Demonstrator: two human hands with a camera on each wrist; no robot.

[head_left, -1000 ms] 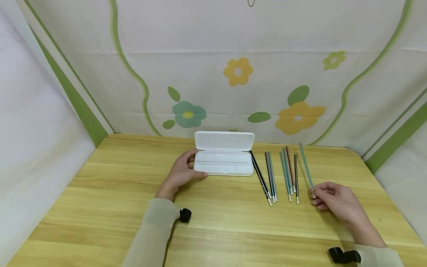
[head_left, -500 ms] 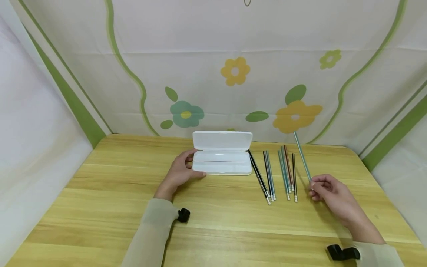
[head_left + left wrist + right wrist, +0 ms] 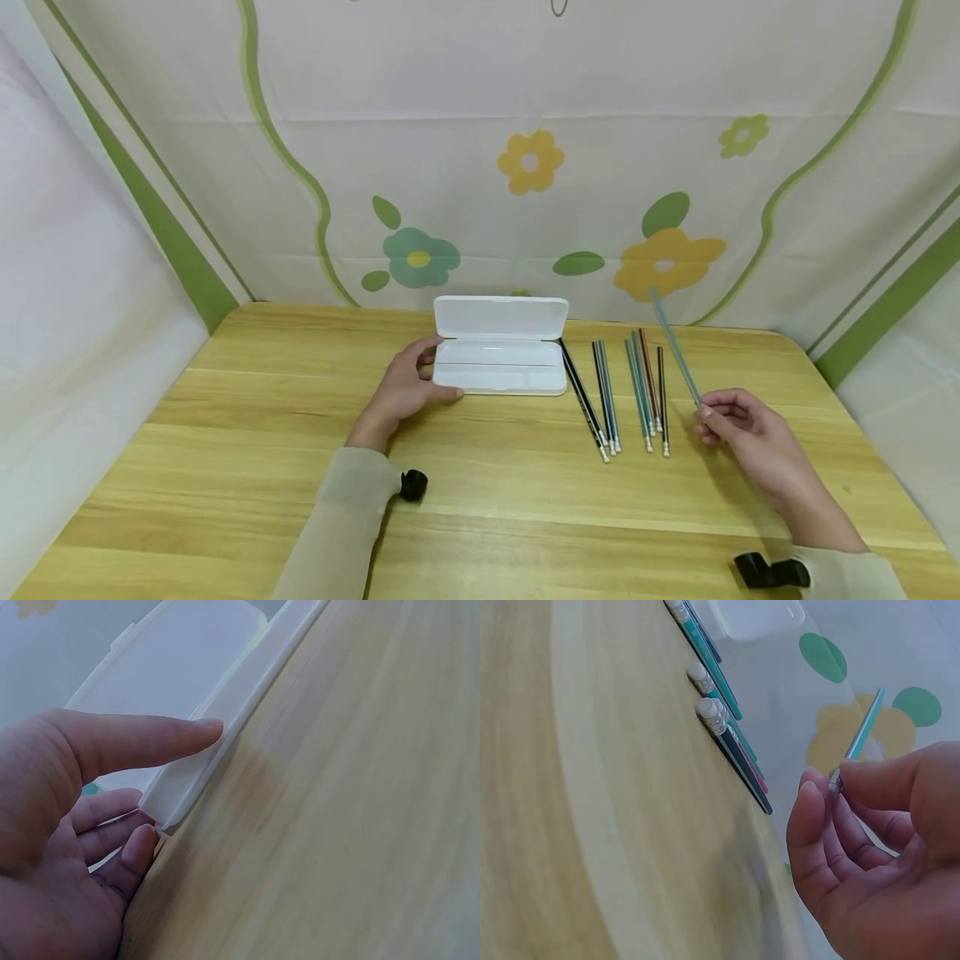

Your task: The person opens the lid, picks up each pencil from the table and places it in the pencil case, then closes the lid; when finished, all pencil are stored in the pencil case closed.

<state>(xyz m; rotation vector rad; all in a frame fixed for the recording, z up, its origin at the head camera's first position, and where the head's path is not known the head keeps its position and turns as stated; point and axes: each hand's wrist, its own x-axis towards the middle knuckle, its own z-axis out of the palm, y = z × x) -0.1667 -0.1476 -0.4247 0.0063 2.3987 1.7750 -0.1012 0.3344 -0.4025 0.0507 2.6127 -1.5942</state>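
Table [image 3: 525, 517] in yellowish, streaky wood grain fills the lower part of the head view, its far corners rounded and its far edge meeting a whitish cloth [image 3: 420, 83]. Printed on that cloth are a teal flower [image 3: 401, 257], a yellow flower [image 3: 513, 154], a larger orange-yellow flower [image 3: 645, 258] and winding green lines [image 3: 322, 221]. Pale side panels [image 3: 915, 358] with green stripes flank the left and right edges.

Near the middle of the far edge sits a white case [image 3: 498, 379], its lid [image 3: 500, 317] raised. The person's left hand [image 3: 405, 383] grips the case's left end, thumb against the front wall, fingers bent about the corner.

Right of it, pencils [image 3: 608, 392] in black, teal and reddish colours lie in loose clusters, white erasers facing away from the far edge.

Toward the table's right edge, the right hand [image 3: 757, 437] pinches a teal pencil [image 3: 677, 348] near its eraser; it slants up off the wood, other end toward the far edge. A soft shadow falls below that hand.
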